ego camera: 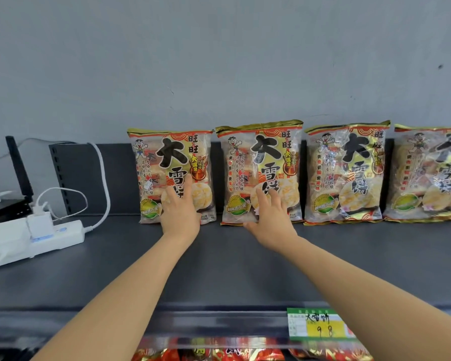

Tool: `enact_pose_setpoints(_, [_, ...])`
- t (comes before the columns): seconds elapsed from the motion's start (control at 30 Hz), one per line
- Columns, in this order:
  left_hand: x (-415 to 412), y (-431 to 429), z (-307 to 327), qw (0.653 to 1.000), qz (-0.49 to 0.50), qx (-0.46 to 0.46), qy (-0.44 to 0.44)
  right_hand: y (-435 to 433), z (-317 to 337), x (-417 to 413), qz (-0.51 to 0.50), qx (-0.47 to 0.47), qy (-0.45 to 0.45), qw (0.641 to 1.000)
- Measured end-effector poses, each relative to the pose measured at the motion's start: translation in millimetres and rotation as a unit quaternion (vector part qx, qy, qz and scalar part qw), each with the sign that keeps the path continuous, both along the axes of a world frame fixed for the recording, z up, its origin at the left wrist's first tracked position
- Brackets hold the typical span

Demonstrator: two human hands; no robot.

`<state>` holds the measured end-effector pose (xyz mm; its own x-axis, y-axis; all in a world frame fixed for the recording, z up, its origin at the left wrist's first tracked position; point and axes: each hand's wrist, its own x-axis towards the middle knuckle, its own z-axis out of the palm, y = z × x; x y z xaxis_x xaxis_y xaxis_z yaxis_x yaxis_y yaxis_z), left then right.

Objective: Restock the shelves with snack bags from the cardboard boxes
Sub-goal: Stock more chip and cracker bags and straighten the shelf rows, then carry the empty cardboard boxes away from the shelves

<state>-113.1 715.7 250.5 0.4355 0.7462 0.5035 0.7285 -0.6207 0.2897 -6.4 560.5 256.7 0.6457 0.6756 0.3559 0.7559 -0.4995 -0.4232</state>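
Nearest to me, at the bottom edge of my feed, a row of red packs (219, 355) shows on the level below. Just above them, to the right, a green and yellow price label (320, 325) with handwritten characters sits in the front rail.

Both forearms reach across the dark shelf (219, 269) toward its far side. At the near left of the shelf lies a white power strip (55, 235) with a white charger (39, 222) plugged into it. A white cable (102, 178) loops up from there along the dark back panel (123, 183).

My left hand (180, 212) lies flat on the lower front of the leftmost bag (167, 157). Its fingers are straight and spread, pressing rather than grasping. My right hand (271, 220) does the same on the lower front of the second bag (261, 157): the fingers are fanned out on the wrapper and the thumb is down near the bag's bottom seam. Neither hand is closed around anything.

Four snack bags stand upright in a row at the far edge of the shelf, against the back panel. The leftmost bag and the second bag stand just beside each other. The third bag (346, 173) is close on the right, and the fourth bag (432, 173) is cut off by the right edge of the view. All carry the same gold, red and black print.

Behind everything is a plain grey wall (219, 61).
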Motion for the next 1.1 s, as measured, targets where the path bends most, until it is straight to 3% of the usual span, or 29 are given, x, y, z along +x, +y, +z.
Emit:
enact_pose_setpoints(0.3, [-13,-75,38,0.986,-0.144,0.028,0.076,-44,22,-17,0.011,-0.005,-0.021,1.000])
enact_pose_setpoints(0.57, [-36,-139,49,0.967,-0.241,0.060,0.060,-116,33,-49,-0.053,0.011,-0.042,0.998])
enact_pose_setpoints(0.7, [-43,-192,51,0.936,-0.346,0.054,0.034,-173,29,-74,-0.131,0.024,-0.029,0.991])
enact_pose_setpoints(0.9, [-48,-297,32,0.862,-0.504,0.037,0.033,-280,6,-110,-0.269,0.010,-0.033,0.963])
enact_pose_setpoints(1.1, [-46,-402,-3,0.822,-0.561,0.025,0.096,-389,-22,-126,-0.352,-0.012,-0.011,0.936])
